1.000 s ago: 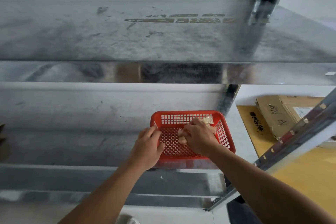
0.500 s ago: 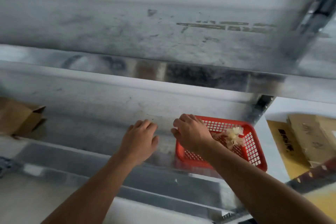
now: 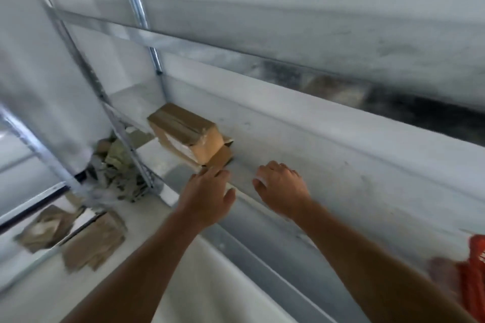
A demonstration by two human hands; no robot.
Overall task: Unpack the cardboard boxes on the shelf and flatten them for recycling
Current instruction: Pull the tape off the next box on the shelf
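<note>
Shifting left along the shelf, both arms are heading for the cardboard box sitting at its left end. Leaving the red basket behind, the left hand is reaching flat-fingered toward its loose flap and the right hand is hovering loosely curled, empty; unpacking is probably starting next.

Cardboard box on shelf, basket far right

The shelf is seen as dull, scuffed grey sheet metal, its far-left post brighter and glossier. The cardboard box and the near-left flattened pieces are matt brown. The near-right basket is red plastic.
</note>
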